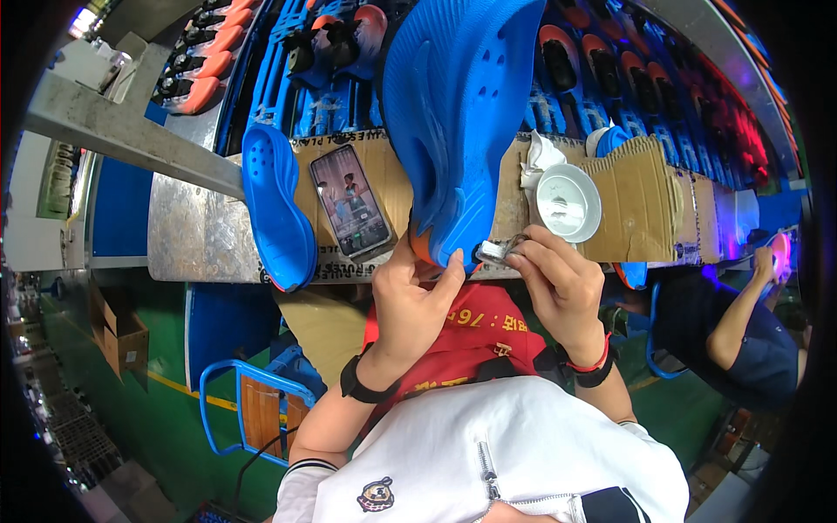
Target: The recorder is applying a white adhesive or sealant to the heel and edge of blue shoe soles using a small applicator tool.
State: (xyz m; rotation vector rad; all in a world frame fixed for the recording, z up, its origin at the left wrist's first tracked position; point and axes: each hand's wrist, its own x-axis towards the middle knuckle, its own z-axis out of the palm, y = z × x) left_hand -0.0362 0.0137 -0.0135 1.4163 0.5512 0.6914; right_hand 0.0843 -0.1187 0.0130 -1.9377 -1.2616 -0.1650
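A large blue clog-style shoe (475, 113) stands toe-up at the middle of the bench, an orange patch near its lower end. My left hand (410, 301) grips that lower end, thumb on the blue surface and fingers behind it. Between the thumb and fingers of my right hand (558, 283) is a small brush (493, 251) with a pale head, held close beside the shoe's lower edge. Just beyond my right hand sits a white cup (571, 179) with whitish residue inside, next to a crumpled white cloth (542, 155).
A second blue clog (272, 187) lies at left beside a phone (350, 202) showing a video. Corrugated cardboard (635, 196) is right of the cup. Racks of shoes (636, 78) line the far side. A metal bar (131, 131) crosses at left; another person (732, 331) sits at right.
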